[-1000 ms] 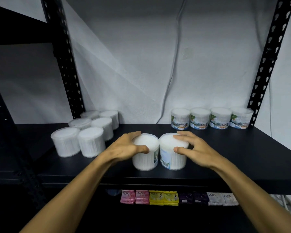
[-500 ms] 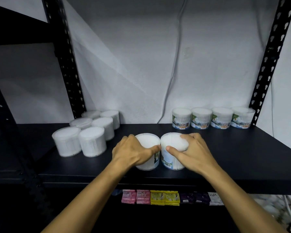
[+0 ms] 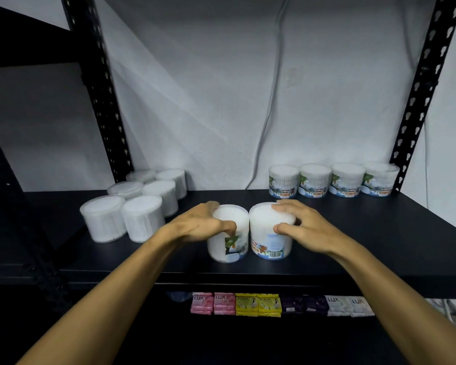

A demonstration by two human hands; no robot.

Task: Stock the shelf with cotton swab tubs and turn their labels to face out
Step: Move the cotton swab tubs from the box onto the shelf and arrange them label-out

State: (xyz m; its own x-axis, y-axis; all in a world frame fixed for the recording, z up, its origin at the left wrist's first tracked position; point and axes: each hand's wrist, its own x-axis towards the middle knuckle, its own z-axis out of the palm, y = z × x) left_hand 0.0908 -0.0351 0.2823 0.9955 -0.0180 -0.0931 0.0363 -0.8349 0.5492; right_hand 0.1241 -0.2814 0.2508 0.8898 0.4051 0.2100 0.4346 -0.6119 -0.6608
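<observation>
Wall (image 3: 221,88), pale and roughly finished, is filling the background; we are noting one thin cable (image 3: 267,122) running down it to the back edge of the shelf.

Uprights: two black perforated posts, the left post (image 3: 98,85) and the right post (image 3: 421,83), are framing the bay.

Shelf (image 3: 366,246), one black board, is carrying every tub we are counting. A lower level is showing beneath its front edge.

Tubs, unlabelled side to us: six, in a two-wide cluster (image 3: 140,204) at the left, running from near the front back toward the left post, sides touching or nearly so.

Tubs, labels facing out: four, in a row (image 3: 332,180) along the back right, side by side against the wall, the last one just beside the right post.

Tubs in hand: two, standing upright near the front middle, touching each other. We are gripping the left tub (image 3: 229,248) with our left hand (image 3: 198,225), fingers curled over its lid rim and thumb pressing the near side; its label is turned partly toward the right. We are gripping the right tub (image 3: 270,241) with our right hand (image 3: 306,227), fingers curled over the lid and thumb on the near rim; its label and barcode are partly facing us.

Soap packs (image 3: 279,304) on the lower level: eight in one row, two pink, two yellow, two dark purple, two white.
</observation>
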